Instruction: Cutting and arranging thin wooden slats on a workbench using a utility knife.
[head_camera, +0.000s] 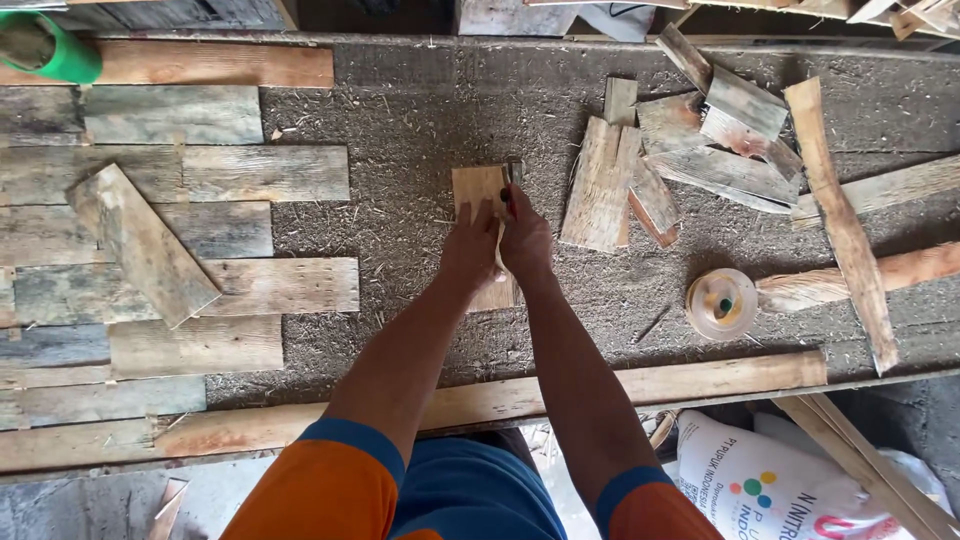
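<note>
Pinning small board (478, 190) (open room around), hands (470, 250) perhaps cutting.

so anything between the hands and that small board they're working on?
Nothing visible. The left hand presses directly on the small board; the right hand holds a red-handled tool at its right edge.

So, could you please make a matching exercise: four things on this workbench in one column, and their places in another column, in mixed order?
Things:
1. green cup
2. roll of tape
3. small board
4. pile of wood scraps

Places:
A. under the left hand and right hand
B. far left corner
C. far right of the hands
D. near right of the hands

Pairs: 1-B, 2-D, 3-A, 4-C
</note>
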